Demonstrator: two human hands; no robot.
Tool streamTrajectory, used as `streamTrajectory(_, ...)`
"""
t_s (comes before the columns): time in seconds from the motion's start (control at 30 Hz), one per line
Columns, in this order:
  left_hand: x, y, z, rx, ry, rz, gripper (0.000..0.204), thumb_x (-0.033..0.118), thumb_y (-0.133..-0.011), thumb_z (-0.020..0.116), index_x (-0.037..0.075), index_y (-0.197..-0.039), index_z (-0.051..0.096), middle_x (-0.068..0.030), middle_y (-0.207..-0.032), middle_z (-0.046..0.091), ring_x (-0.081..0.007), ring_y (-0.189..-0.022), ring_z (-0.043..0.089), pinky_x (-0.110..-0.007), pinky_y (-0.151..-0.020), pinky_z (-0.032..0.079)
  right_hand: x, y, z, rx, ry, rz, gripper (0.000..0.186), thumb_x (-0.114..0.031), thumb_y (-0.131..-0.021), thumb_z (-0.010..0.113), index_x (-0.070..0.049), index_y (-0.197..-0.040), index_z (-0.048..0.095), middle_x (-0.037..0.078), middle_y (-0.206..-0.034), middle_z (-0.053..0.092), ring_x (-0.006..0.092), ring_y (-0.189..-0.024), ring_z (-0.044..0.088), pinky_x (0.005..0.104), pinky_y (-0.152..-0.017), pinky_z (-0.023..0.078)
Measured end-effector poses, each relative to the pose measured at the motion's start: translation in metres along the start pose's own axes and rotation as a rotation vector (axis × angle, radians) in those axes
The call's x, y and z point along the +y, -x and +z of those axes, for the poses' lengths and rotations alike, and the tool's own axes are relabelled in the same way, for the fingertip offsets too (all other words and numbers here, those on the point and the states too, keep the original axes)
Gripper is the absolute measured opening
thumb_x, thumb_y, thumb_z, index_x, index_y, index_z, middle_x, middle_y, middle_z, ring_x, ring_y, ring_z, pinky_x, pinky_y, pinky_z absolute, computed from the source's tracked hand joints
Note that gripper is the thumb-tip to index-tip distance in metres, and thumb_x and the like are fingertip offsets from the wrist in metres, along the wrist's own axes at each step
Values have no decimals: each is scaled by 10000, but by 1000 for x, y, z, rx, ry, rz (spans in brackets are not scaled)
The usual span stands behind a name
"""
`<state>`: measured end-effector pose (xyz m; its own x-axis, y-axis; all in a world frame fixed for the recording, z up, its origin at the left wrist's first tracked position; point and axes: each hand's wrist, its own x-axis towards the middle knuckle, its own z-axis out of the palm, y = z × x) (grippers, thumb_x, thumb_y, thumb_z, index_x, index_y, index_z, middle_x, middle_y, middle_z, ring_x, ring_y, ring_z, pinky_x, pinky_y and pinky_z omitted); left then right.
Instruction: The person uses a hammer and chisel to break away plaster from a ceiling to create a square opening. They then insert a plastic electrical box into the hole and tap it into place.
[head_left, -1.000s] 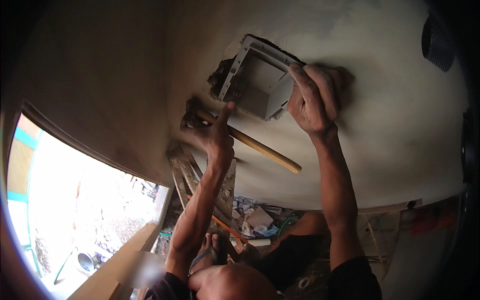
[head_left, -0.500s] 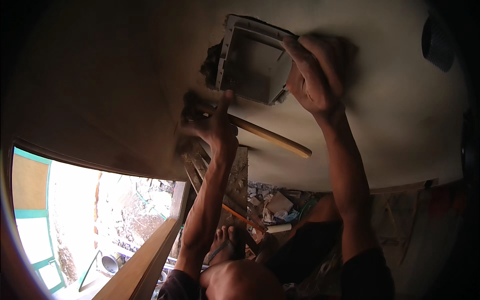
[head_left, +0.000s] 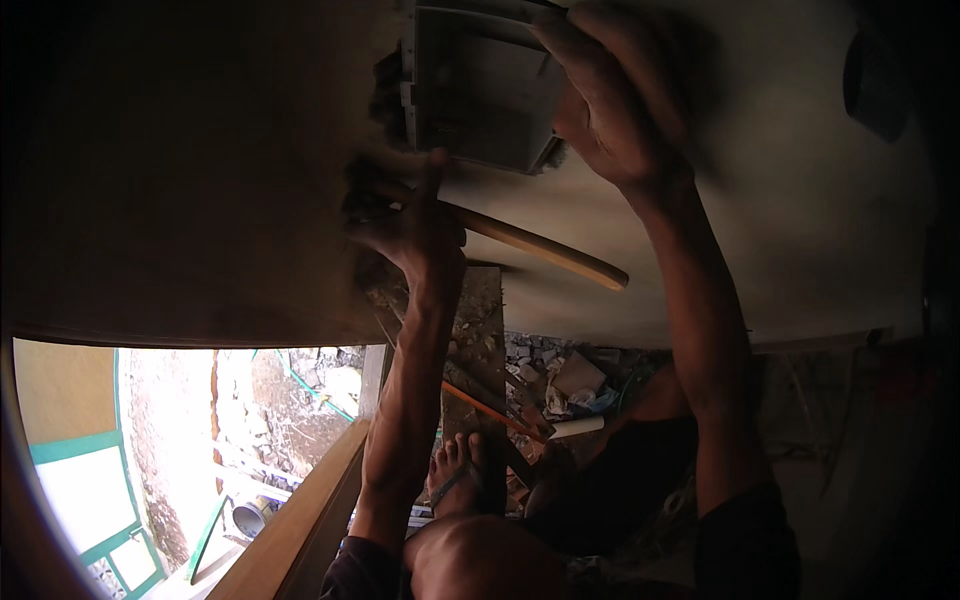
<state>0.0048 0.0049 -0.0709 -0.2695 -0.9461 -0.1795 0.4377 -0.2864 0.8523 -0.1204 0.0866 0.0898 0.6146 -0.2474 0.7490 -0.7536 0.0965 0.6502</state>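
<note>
A grey rectangular wall box (head_left: 408, 95) sits in a rough-edged cutout in the pale wall. My right hand (head_left: 625, 110) is at its right side, with fingers bent together against the upper right edge; the fingertips' far side is hidden. Below the box's lower left corner, my left hand (head_left: 425, 230) is closed round a hammer (head_left: 545, 248). The hammer's wooden handle points right and slightly down, while its dark head beyond my fingers is lost in shadow. One finger of that hand stretches up toward the box's lower edge.
Under my hands a dirty wooden plank (head_left: 478, 320) runs by my sandalled foot (head_left: 458, 475). Rubble (head_left: 575, 380) lies along the wall's base, near an orange rod (head_left: 490, 408). A wooden frame edge (head_left: 290, 510) borders the bright opening at left. A dark round pipe (head_left: 878, 90) juts out upper right.
The view has tilted down, so the wall box sits higher and partly leaves the picture. Both hands keep nearly the same places relative to the box, the left still with the hammer.
</note>
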Motion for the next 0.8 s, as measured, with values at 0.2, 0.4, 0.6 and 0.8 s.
streamTrajectory(0.2, 11, 6, 3, -58, -7, -95, 949, 126, -657, 908, 23, -1310, 228, -90, -1198, 351, -170, -1107, 400, -309, -852, 469, 2, 7, 9, 99, 10, 5, 140, 13, -817, 642, 57, -948, 667, 128, -840, 600, 192, -666, 529, 361, -641, 388)
streamTrajectory(0.4, 13, 11, -5, 0, -102, 46, 949, 85, -684, 876, -8, -1377, 234, -107, -1210, 373, -203, -1128, 413, -340, -917, 449, 4, 9, 10, 95, 17, 28, 170, 22, -815, 657, 53, -981, 682, 121, -852, 606, 173, -668, 527, 362, -672, 389)
streamTrajectory(0.6, 21, 41, -31, 47, -36, 81, 868, 59, -719, 843, -2, -1352, 252, -151, -1262, 398, -238, -1178, 434, -376, -954, 433, 3, 11, 10, 164, 29, -4, 179, 22, -802, 667, 52, -976, 695, 105, -850, 598, 154, -637, 526, 360, -668, 375)
streamTrajectory(0.8, 38, 69, -55, 91, -131, -1, 715, 30, -748, 811, 27, -1253, 305, -123, -1142, 477, -194, -1008, 546, -332, -866, 482, 1, 6, 7, 170, -39, 25, 179, 0, -798, 646, 63, -961, 686, 110, -815, 592, 148, -609, 518, 361, -667, 367)
